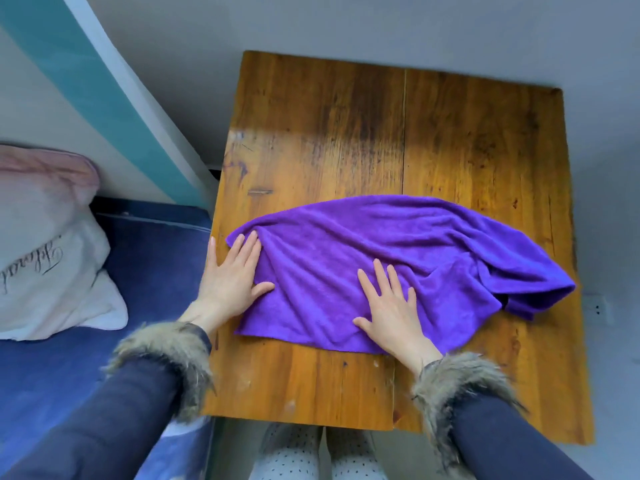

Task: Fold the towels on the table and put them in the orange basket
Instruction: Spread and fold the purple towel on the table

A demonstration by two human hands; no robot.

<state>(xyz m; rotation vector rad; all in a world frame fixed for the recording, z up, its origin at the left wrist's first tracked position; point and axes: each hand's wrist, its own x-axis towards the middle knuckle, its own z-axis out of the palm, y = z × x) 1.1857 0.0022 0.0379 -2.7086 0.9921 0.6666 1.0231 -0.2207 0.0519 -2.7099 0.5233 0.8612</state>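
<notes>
One rumpled purple terry towel (398, 265) lies on the worn wooden surface (346, 133); two hands, left (230, 278) and right (391, 306), press flat, fingers spread, its right end seemingly doubled over.

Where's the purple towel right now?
Head view: the purple towel lies spread across the near half of the wooden table, both hands flat on its left part.

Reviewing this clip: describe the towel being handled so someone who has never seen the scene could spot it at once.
Find the wooden table in the middle of the view. On its near half lies the purple towel, rumpled, with the left hand and right hand flat on it. It is the only cloth on the table.
</notes>
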